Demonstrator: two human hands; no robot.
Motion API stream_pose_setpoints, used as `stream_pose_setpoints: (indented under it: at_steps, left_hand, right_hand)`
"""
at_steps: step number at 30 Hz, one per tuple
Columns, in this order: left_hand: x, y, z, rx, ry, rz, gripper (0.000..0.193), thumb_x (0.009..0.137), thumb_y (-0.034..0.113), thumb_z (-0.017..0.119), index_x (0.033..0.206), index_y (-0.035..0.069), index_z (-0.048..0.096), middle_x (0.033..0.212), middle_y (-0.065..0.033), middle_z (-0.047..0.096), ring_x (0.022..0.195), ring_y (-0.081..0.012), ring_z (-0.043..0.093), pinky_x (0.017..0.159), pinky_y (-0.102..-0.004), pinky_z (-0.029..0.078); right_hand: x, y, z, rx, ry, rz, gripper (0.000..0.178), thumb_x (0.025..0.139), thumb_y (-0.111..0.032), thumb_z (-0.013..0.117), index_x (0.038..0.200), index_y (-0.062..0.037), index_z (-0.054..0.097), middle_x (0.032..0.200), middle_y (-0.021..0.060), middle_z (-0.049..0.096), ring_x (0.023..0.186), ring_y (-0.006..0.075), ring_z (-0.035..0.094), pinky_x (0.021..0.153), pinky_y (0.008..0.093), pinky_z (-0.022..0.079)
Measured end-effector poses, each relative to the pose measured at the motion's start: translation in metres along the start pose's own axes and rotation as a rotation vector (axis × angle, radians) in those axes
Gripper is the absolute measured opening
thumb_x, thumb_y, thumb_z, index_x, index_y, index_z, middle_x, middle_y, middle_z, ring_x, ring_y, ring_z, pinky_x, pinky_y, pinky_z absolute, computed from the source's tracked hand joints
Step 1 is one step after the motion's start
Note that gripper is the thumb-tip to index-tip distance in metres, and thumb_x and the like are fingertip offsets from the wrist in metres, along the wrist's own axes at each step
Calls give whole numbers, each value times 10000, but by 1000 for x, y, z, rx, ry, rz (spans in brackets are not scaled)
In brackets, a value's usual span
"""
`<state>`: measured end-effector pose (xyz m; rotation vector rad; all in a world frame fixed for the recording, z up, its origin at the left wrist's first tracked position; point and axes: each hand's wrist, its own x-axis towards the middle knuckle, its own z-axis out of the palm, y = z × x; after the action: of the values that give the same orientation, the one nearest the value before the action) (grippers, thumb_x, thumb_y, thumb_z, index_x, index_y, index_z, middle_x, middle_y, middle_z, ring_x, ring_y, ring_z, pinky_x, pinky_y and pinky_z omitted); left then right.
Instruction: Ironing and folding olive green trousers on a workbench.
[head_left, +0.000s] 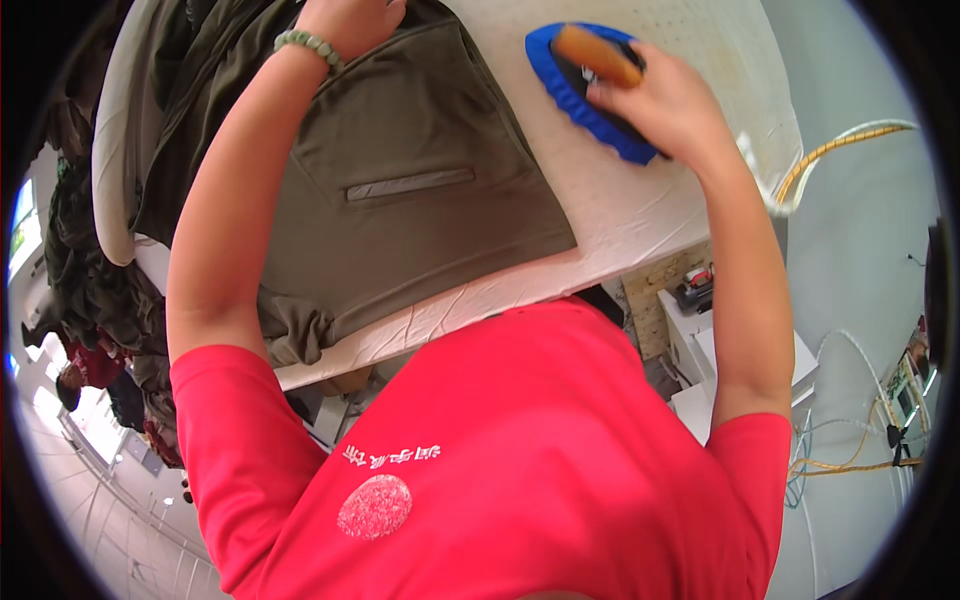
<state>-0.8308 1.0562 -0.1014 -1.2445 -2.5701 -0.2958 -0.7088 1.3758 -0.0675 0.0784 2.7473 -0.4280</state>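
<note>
A dark olive garment is spread over a pale padded ironing table, with a welt pocket showing on its upper face. My left hand rests at the garment's far part, at the picture's top edge; its fingers are partly cut off, so their hold is unclear. At the right, beyond the garment's edge, my right hand is wrapped round the brown handle of an iron with a blue cover round its base. The iron is over the bare table cover, apart from the garment. My right hand is slightly blurred.
A white hose and yellow cable run from the table's right side to the wall. A padded arm curves along the left. Dark garments are heaped beyond it. Below the table stand white boxes. Another person is at far left.
</note>
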Motion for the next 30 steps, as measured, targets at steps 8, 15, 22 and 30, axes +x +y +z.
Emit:
stream_pose_setpoints:
  at_steps: [8, 15, 22, 30]
  left_hand:
    - [-118, 49, -24, -675, 430, -984, 185, 967, 40, 630, 1139, 23, 694, 1151, -78, 709, 1079, -195, 670, 969, -303, 508]
    - [-209, 160, -26, -570, 456, -1270, 148, 964, 20, 636, 1097, -12, 693, 1085, -78, 705, 1005, -158, 669, 920, -289, 527]
    - [-211, 161, -30, -530, 446, -1263, 164, 961, 30, 636, 1112, 1, 693, 1109, -81, 698, 1026, -166, 665, 920, -300, 526]
    - [-239, 6, -26, 18, 186, -1030, 308, 898, 117, 642, 1199, 55, 659, 1250, -106, 654, 1157, -271, 628, 984, -402, 509]
  right_hand:
    - [-86, -12, 31, -4, -203, -179, 488, 810, -177, 750, 1273, -97, 621, 885, 205, 718, 829, 416, 695, 725, 489, 561]
    - [-2, -40, 40, -13, 64, -348, 449, 825, -202, 718, 1253, -108, 622, 890, 218, 712, 819, 430, 687, 704, 511, 555]
    - [30, -59, 21, -56, -2, -387, 317, 876, -226, 703, 1147, -73, 639, 883, 213, 704, 830, 416, 680, 732, 470, 546]
    - [-43, -2, 20, -260, -426, -622, 395, 831, -193, 740, 1202, -126, 622, 819, 159, 709, 734, 373, 705, 626, 477, 552]
